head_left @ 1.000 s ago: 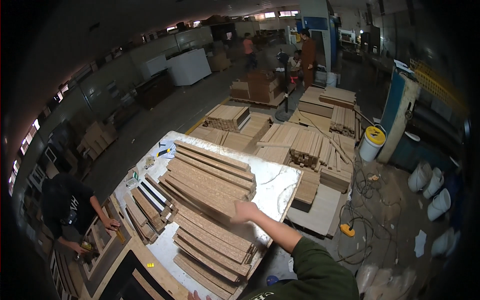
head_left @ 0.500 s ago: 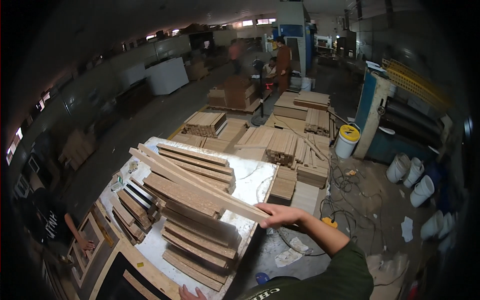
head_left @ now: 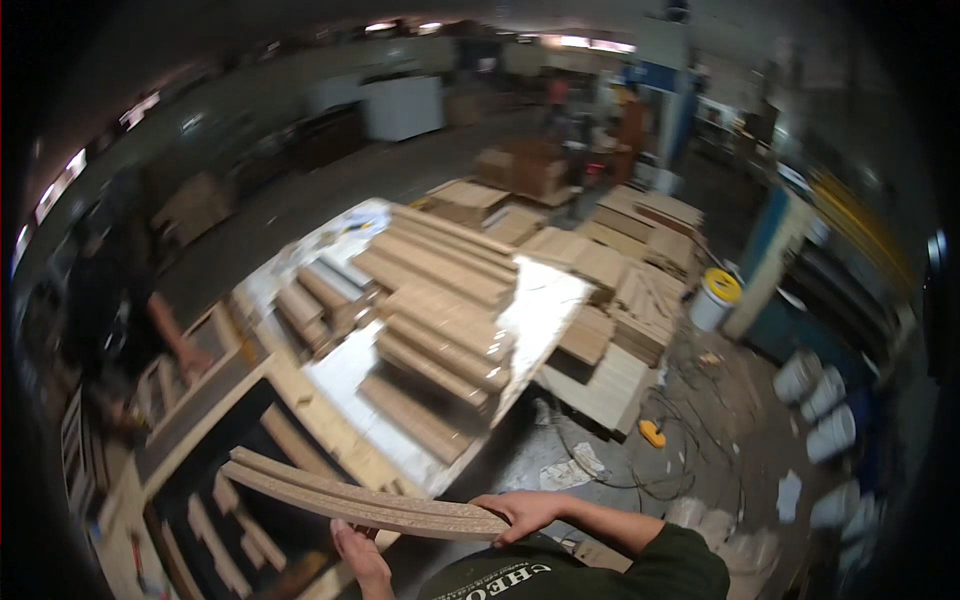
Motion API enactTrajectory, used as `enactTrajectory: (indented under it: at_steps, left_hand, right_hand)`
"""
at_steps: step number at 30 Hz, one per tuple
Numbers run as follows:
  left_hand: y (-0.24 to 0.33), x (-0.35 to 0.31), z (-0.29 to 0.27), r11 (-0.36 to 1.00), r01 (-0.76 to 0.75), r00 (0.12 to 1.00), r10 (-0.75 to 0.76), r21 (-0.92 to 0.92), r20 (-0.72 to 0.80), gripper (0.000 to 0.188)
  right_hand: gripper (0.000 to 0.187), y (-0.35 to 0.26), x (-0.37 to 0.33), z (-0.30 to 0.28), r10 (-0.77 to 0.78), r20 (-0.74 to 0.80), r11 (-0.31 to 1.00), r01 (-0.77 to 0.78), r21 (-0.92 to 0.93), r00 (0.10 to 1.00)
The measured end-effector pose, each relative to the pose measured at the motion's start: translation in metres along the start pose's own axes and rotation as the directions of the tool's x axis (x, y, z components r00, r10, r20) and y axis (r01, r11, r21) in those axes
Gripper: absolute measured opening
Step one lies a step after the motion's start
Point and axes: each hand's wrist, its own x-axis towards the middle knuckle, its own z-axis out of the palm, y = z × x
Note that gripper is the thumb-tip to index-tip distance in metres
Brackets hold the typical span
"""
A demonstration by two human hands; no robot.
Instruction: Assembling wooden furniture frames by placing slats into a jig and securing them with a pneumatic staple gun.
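My right hand [head_left: 525, 515] is closed round the right end of a pair of long wooden strips [head_left: 350, 495], laid together lengthwise with speckled chipboard edges. The strips are held low in front of me, pointing left over a dark frame panel [head_left: 185, 490]. At their near edge, left of my right hand, my left hand [head_left: 362, 558] has its fingertips against the strips' underside; part of its grip is hidden. Beyond them, stacks of similar strips [head_left: 440, 290] lie on a white-topped table [head_left: 550, 300].
Short wood pieces [head_left: 235, 520] lie on the dark panel. At left, another person's hand [head_left: 195, 362] rests on a smaller wooden frame [head_left: 205, 345]. Stacked boards [head_left: 600, 330], a yellow-lidded bucket [head_left: 715, 300], cables [head_left: 690, 455] and white buckets [head_left: 830, 425] stand or lie right of the table.
My right hand has brought the strips off the table's stacks, down and toward me. My left hand has come up to their near edge. The view has shifted, with some blur.
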Motion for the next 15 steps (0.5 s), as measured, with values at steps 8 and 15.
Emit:
enactTrajectory:
  at_steps: [8, 15]
  left_hand:
    - [0.025, -0.103, -0.108, 0.997, 0.075, 0.788, -0.044, 0.025, -0.614, 0.046]
    - [0.056, -0.122, -0.181, 0.994, -0.102, 0.636, 0.039, -0.034, -0.771, 0.045]
  right_hand:
    - [0.087, -0.045, 0.083, 0.082, 0.004, 0.215, 0.911, 0.085, -0.404, 0.977]
    - [0.089, -0.07, 0.168, 0.149, -0.067, 0.37, 0.813, 0.266, -0.518, 0.927]
